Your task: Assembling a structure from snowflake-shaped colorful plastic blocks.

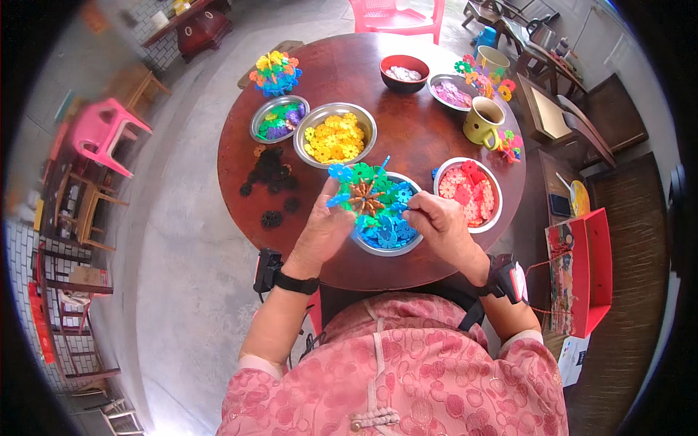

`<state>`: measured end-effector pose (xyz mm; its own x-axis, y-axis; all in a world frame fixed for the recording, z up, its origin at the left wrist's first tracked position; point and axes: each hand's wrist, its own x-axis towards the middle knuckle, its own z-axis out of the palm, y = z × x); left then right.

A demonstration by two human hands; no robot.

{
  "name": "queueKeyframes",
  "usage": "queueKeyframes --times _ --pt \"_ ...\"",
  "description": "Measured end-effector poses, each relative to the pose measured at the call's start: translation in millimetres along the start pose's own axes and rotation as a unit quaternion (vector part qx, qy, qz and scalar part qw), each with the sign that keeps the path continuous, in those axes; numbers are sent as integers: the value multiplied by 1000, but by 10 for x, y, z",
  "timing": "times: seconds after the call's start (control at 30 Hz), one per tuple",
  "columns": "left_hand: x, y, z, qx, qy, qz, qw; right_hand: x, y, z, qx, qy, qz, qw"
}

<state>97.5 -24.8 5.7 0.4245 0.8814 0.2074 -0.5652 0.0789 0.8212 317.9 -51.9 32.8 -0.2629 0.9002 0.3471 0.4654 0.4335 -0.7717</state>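
Observation:
My left hand (320, 227) is closed on the side of a flower-shaped assembly of interlocking plastic snowflake pieces (366, 196), with a brown spiky centre, green pieces around it and blue ones at its edge. My right hand (445, 222) is pinched at the assembly's right side, apparently on a blue snowflake piece (397, 208); its fingertips partly hide it. Directly beneath is a metal bowl (390, 253) full of loose blue pieces (382, 236), partly covered by the assembly.
A metal bowl (299, 147) of yellow pieces, a bowl (499, 196) of pink-red pieces and loose black pieces (272, 171) surround my hands on the round table (342, 265). Farther off stand a multicoloured assembled ball (276, 75), a yellow-green mug (476, 129) and a red-black bowl (403, 84).

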Motion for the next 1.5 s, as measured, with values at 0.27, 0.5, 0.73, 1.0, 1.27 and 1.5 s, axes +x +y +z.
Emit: queueKeyframes --times 0.27,0.5,0.73,1.0,1.27,1.5 --pt "-7 144 52 -224 -57 -26 973 -18 -19 -64 -27 30 -42 998" --pt "-90 -64 13 -256 54 -119 958 -35 -11 -24 -20 11 -8 1000" --pt "-116 -237 -21 -175 100 -138 970 -65 -17 73 46 15 30 998" --pt "-50 -68 -50 -312 55 -117 941 -58 -96 32 187 -8 100 977" --pt "-61 -40 -45 -338 81 -96 933 -68 -47 25 126 -14 78 989" --pt "-54 -13 62 -337 62 -117 932 -61 -81 57 -6 -29 -2 1000"
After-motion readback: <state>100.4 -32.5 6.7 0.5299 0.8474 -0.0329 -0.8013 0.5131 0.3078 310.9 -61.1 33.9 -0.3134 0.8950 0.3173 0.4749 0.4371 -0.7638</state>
